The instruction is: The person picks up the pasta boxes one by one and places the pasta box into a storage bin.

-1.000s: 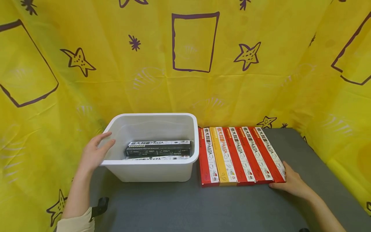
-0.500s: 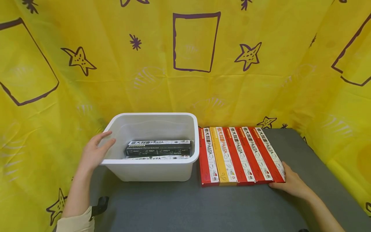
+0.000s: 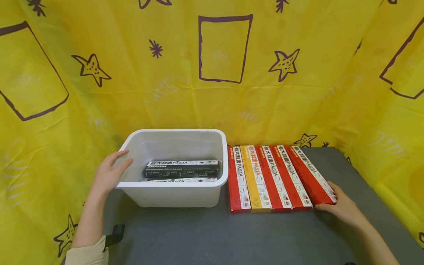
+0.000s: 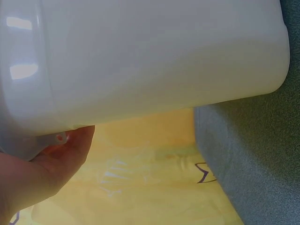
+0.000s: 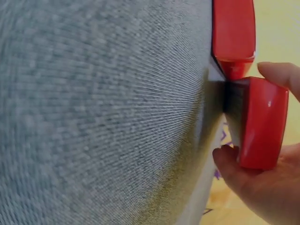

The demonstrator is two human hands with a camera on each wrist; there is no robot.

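Observation:
My left hand (image 3: 110,171) grips the left rim of a white plastic tub (image 3: 172,195), thumb over the inside; in the left wrist view its fingers (image 4: 70,154) curl under the tub's lip. My right hand (image 3: 346,208) holds the near end of a red pasta box (image 3: 310,176), the rightmost of a row. In the right wrist view that box (image 5: 266,124) sits between thumb and fingers, its near end raised off the table and angled away from the red box (image 5: 234,35) beside it. Black pasta boxes (image 3: 182,170) lie inside the tub.
Several other pasta boxes lie side by side right of the tub, red ones (image 3: 275,195) and a yellow one (image 3: 250,184). The grey tabletop (image 3: 232,239) runs to a yellow patterned curtain (image 3: 225,106) behind and at both sides.
The rightmost red box has been lifted at its near end and swung right, opening a gap to its neighbour; my right hand moved with it. My left hand stays on the tub.

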